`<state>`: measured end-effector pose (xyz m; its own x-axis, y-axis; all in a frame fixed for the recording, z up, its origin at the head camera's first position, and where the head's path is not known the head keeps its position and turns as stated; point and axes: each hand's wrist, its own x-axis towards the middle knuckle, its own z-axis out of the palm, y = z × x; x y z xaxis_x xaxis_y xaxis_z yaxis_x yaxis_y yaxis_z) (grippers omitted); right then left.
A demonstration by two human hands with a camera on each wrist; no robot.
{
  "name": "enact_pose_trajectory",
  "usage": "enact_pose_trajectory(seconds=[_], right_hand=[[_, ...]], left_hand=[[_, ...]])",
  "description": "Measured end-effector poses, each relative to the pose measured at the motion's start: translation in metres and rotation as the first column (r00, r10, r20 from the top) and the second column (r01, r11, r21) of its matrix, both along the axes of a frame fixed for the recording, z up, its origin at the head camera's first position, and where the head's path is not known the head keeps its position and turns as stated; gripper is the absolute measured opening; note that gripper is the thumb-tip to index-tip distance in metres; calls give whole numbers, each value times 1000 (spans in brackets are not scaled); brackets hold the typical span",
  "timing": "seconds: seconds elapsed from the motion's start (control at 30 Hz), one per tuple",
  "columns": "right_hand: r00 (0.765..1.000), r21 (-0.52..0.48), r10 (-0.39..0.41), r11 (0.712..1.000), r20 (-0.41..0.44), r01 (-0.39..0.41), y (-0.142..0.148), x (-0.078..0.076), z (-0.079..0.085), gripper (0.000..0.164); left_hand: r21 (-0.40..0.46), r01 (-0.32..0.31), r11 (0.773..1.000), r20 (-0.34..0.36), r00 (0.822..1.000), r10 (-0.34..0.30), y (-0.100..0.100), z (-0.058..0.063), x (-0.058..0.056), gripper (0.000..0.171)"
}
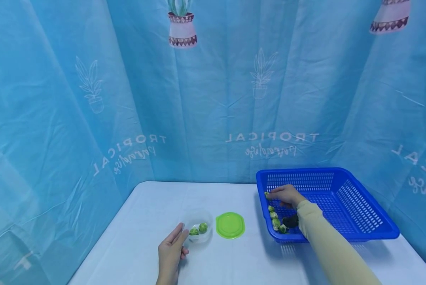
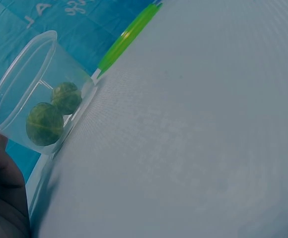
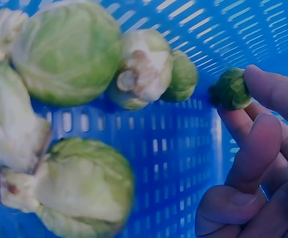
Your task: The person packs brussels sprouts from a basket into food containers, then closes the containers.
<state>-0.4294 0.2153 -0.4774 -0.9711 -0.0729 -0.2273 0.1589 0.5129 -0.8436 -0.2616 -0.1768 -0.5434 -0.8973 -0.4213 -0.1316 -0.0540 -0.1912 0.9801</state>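
In the head view my left hand (image 1: 171,250) holds the near-left side of a clear plastic tub (image 1: 206,236) at its rim. Two green Brussels sprouts (image 2: 45,124) lie inside the tub, seen through its wall in the left wrist view. Over the left end of a blue basket (image 1: 371,206), my right hand (image 1: 286,195) pinches a small Brussels sprout (image 3: 232,89) between its fingertips. Several more Brussels sprouts (image 3: 67,53) lie along the basket's left side, with cut stems showing on some.
A bright green round lid (image 1: 230,225) lies flat on the white table (image 1: 248,261) between tub and basket. Blue printed curtains (image 1: 213,99) hang behind and beside the table. A black strap or device (image 1: 290,221) sits at the right wrist, over the basket.
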Motion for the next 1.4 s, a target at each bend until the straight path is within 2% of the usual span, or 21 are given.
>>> enact_pose_trajectory(seconds=[0.23,0.47,0.93,1.17,1.4], right_hand=[[999,-6,18,1000,-32,-18,-1,1,8,52],[994,-16,63,998,-89,-65,-6,3,16,50],[989,11,49,999,-140,-48,-12,21,27,44],[980,1,63,998,-189,-63,-11,23,34,48],[980,-17,67,997,-185,-71,-16,31,41,53]], left_hand=[[-9,-5,1000,6,1000,5,1,-1,0,57],[-22,0,1000,15,1000,0,1,-2,-1,56],[-20,15,1000,5,1000,-15,0,-2,-1,58],[-30,5,1000,-5,1000,-5,-1,-1,-1,56],[-23,4,1000,-9,1000,-4,-1,-3,-1,56]])
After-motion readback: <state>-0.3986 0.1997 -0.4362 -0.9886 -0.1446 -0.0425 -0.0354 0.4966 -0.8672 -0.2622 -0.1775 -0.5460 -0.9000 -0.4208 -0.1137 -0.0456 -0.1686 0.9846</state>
